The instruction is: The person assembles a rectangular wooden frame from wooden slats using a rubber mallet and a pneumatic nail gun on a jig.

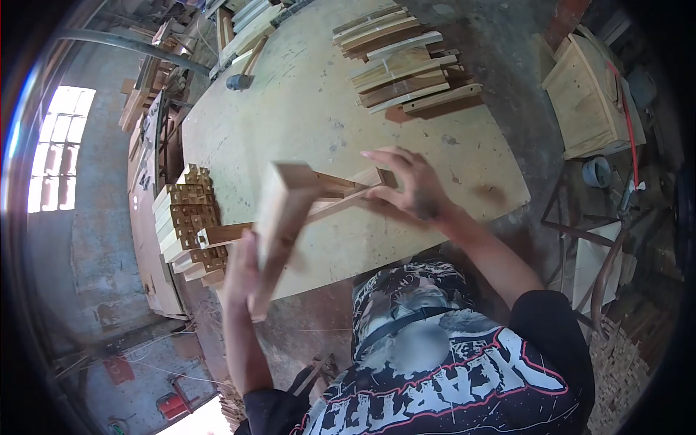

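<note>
A wooden frame (279,228) made of joined pieces, with one thick post tilted up toward me and slimmer rails running off to both sides, is over the near part of the table. My left hand (243,272) grips the post from its left side; both are smeared by motion. My right hand (415,187) is at the frame's far right end, thumb and fingers spread apart around the rail end (380,176). The thumb tip overlaps the rail in this view.
The pale worktable (312,123) carries a stack of notched wooden posts (192,217) at left and a pile of slats (406,69) at the far right. A hammer (239,80) lies near the back. A plywood box (587,98) stands beyond the table's right side.
</note>
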Demonstrator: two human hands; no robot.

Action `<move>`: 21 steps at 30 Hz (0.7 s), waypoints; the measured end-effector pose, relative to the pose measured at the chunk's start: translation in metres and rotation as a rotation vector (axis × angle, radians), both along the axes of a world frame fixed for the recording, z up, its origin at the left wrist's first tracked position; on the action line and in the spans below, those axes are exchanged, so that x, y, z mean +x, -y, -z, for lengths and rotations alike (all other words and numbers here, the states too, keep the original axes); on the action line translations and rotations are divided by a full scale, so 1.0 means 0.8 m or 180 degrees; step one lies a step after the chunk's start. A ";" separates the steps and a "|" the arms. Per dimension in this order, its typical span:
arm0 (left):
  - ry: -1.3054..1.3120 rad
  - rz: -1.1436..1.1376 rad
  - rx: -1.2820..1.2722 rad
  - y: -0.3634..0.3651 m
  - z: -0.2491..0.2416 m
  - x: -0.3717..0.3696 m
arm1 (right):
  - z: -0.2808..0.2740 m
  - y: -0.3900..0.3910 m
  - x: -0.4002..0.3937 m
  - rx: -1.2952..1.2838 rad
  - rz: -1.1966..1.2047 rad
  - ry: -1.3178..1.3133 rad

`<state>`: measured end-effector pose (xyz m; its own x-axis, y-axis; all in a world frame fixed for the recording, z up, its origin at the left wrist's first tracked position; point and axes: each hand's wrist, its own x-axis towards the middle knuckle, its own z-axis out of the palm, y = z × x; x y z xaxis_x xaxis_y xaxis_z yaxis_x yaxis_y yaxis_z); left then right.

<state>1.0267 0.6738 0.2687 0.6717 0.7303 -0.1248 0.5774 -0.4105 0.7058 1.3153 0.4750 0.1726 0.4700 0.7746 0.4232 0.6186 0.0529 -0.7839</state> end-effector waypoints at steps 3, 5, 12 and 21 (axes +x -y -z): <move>-0.0038 0.0023 0.0366 -0.025 -0.065 0.052 | 0.026 -0.048 -0.033 0.0156 -0.0096 -0.0388; -0.1040 -0.0219 0.0493 -0.058 -0.057 0.076 | 0.051 -0.084 -0.052 0.0377 -0.0041 -0.0437; -0.1475 0.0258 0.1304 -0.053 -0.054 0.127 | 0.073 -0.119 -0.065 0.0479 -0.0018 -0.1184; -0.1345 0.1741 0.3166 -0.049 -0.043 0.104 | 0.078 -0.116 -0.066 0.0457 -0.0063 -0.1260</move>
<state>1.1102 0.7127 0.3033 0.9635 0.2640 0.0455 0.2666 -0.9283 -0.2592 1.2622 0.5680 0.1102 0.6038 0.7313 0.3173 0.2689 0.1878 -0.9447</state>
